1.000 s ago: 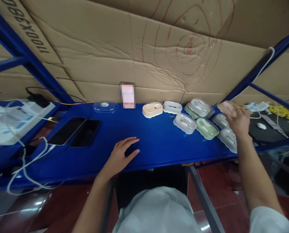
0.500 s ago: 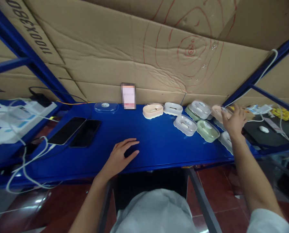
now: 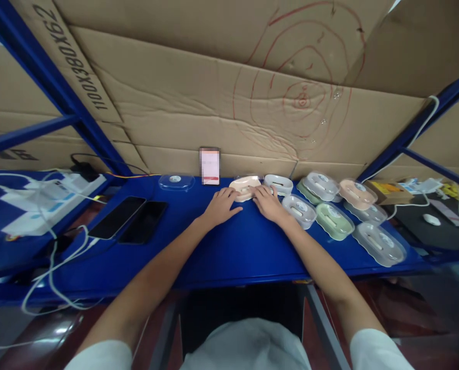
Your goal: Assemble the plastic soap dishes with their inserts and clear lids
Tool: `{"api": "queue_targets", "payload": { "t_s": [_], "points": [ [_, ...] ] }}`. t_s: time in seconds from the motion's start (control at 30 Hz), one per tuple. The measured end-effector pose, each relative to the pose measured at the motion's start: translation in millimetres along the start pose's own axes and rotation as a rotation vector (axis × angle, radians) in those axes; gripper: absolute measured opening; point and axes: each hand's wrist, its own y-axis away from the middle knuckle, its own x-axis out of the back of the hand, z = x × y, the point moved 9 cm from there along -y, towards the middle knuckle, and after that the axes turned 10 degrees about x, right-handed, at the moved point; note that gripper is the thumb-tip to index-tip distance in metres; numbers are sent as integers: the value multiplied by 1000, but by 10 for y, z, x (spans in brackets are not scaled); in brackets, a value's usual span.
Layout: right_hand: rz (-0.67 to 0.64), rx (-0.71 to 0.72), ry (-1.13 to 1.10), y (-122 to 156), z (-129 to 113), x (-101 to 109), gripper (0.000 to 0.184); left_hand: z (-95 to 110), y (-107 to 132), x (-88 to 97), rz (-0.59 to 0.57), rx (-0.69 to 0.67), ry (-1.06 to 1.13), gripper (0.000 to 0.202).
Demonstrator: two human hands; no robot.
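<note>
A peach soap box with a slotted top stands at the back of the blue table, between my two hands. My left hand grips its left end, the thumb sticking out to the right in front. On its right end are the curled fingers of my right hand. Right beside it stands a white soap box. A clear lid with a round sticker lies to the left. Several more soap boxes with clear lids are grouped on the right, among them a green one and a peach one.
A phone with a lit screen leans upright against the cardboard wall. Two dark phones lie at the left near white cables and a power strip. Blue frame posts rise on both sides.
My right hand has left the peach box among the group on the right and come to the middle. My left hand has moved forward; both now hold the peach soap box at the back.
</note>
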Motion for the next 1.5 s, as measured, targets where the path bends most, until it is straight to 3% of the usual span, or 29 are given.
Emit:
{"api": "queue_targets", "payload": {
  "t_s": [0.1, 0.27, 0.33, 0.47, 0.6, 0.67, 0.8, 0.93, 1.0, 1.23, 1.33, 1.43, 1.5],
  "points": [
    [-9, 65, -68, 81, -129, -55, 34, -91, 80, 51, 16, 8, 20, 47],
    [85, 39, -122, 98, -204, 102, 36, -119, 140, 115, 0, 6, 102, 96],
    [138, -9, -110, 102, -144, 206, 39, -89, 148, 50, -32, -4, 127, 104],
    [244, -139, -60, 192, 111, 438, 44, 14, 174, -107, -69, -19, 135, 89],
    [307, -231, -54, 282, 300, 563, 47, 93, 188, -172, -134, -45, 121, 48],
    [298, -222, -72, 277, 280, 541, 46, 78, 186, -147, -180, -56, 124, 35],
    [234, -130, -127, 210, 65, 406, 44, -56, 172, -2, -213, -42, 155, 37],
    [137, 39, -213, 128, -262, 215, 37, -208, 156, 140, -161, 2, 186, 91],
    [92, 121, -253, 98, -409, 121, 33, -255, 154, 151, -159, 10, 187, 106],
    [-3, 236, -300, 101, -625, -53, 31, -323, 178, 0, -269, -2, 182, 82],
    [-29, 242, -319, 123, -647, -83, 30, -331, 188, -48, -298, 0, 193, 82],
    [-25, 211, -338, 76, -545, -106, 34, -346, 186, -56, -322, 10, 206, 81],
    [11, 131, -329, -2, -346, -121, 47, -362, 185, -25, -342, 19, 218, 77]
  ]
}}
